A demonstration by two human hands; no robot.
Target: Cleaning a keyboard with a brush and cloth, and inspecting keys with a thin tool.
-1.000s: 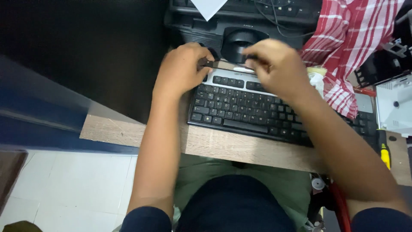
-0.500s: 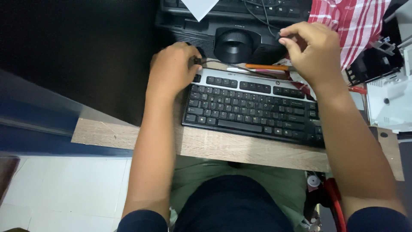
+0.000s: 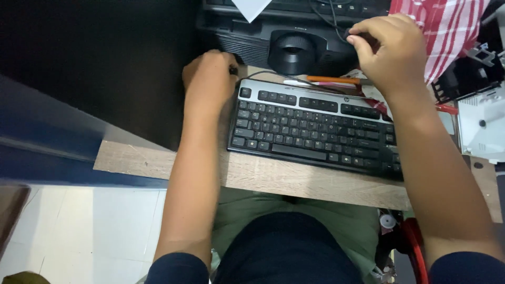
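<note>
Two hands at work: left hand (image 3: 209, 79) closed on a small dark part at 10 o'clock of the black-and-silver keyboard (image 3: 315, 129); right hand (image 3: 392, 50) pinches a black cable (image 3: 331, 21) at 1 o'clock. Cable not yet seated, seemingly.

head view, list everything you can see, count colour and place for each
keyboard: one, black with a silver top strip, on the desk
desk: one, pale wood grain, under the keyboard
black device: one, with a round opening, behind the keyboard
pen: one, orange, between keyboard and black device
cable: one, dark, along the keyboard's top edge
checked cloth: one, red and white, top right
white part: one, right edge
floor tiles: white, lower left
left hand: closed, at the keyboard's top left corner
right hand: fingers pinched on something small and dark, above the black device
</note>
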